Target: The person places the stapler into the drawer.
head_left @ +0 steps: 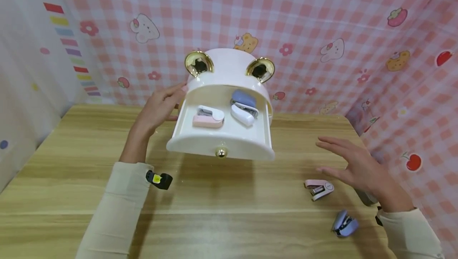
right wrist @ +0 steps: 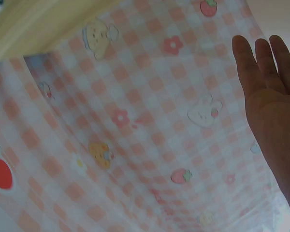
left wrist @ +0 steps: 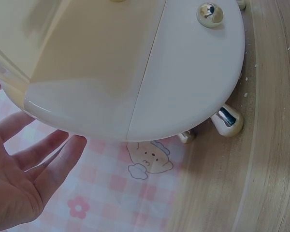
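Observation:
A white rounded organizer box (head_left: 225,66) with two gold-rimmed eyes stands on the table with its drawer (head_left: 236,147) pulled out. Inside the drawer lie a pink-and-white mini stapler (head_left: 208,121), a blue one (head_left: 244,97) and a white one (head_left: 243,115). My left hand (head_left: 159,106) rests against the box's left side, fingers extended; the left wrist view shows that hand (left wrist: 24,174) with its fingertips at the box edge. In the air at the right, my right hand (head_left: 354,165) holds nothing, its fingers spread. Below it on the table are a pink stapler (head_left: 319,188) and a lavender-blue stapler (head_left: 344,224).
A wooden table (head_left: 214,219) carries everything. Pink checked cloth (head_left: 222,8) hangs behind and to the right, and a pale curtain (head_left: 28,60) at the left. A dark grey thing (head_left: 365,198) shows partly behind the right wrist.

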Action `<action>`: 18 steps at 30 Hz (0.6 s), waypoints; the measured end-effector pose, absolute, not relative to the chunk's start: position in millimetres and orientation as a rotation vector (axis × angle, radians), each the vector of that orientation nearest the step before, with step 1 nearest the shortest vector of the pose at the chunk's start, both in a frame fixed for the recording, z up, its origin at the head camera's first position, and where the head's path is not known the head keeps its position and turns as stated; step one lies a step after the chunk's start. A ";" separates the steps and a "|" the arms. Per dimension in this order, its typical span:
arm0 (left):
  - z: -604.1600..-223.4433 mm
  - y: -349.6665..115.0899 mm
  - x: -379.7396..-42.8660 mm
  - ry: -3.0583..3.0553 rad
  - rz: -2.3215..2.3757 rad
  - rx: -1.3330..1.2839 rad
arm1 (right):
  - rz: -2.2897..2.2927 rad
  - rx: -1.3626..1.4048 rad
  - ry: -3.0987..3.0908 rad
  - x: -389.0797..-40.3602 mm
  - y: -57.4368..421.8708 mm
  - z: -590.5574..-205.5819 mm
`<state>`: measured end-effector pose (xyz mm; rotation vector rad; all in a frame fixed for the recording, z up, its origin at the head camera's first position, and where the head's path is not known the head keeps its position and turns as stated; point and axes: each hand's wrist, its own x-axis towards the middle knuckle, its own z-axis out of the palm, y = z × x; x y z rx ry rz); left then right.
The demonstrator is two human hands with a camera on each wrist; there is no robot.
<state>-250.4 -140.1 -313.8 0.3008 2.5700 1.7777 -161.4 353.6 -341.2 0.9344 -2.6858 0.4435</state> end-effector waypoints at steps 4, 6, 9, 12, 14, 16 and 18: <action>-313.1 -139.8 -250.7 2.569 1.781 0.305 | 0.517 0.877 -2.863 -154.4 348.6 -349.9; -312.9 -139.5 -250.6 2.572 1.779 0.306 | 0.561 0.842 -2.920 -152.1 346.8 -354.5; -312.9 -139.6 -250.3 2.580 1.773 0.307 | 0.585 0.811 -2.960 -150.0 347.5 -363.4; -312.8 -139.7 -250.0 2.585 1.768 0.308 | 0.573 0.837 -2.970 -148.6 350.4 -372.8; -312.8 -139.7 -249.7 2.584 1.770 0.309 | 0.578 0.832 -2.987 -147.6 351.4 -378.7; -312.9 -139.6 -249.5 2.585 1.769 0.310 | 0.560 0.852 -2.986 -146.8 351.9 -384.1; -312.8 -139.3 -249.2 2.587 1.770 0.310 | 0.540 0.868 -2.978 -146.2 352.3 -388.9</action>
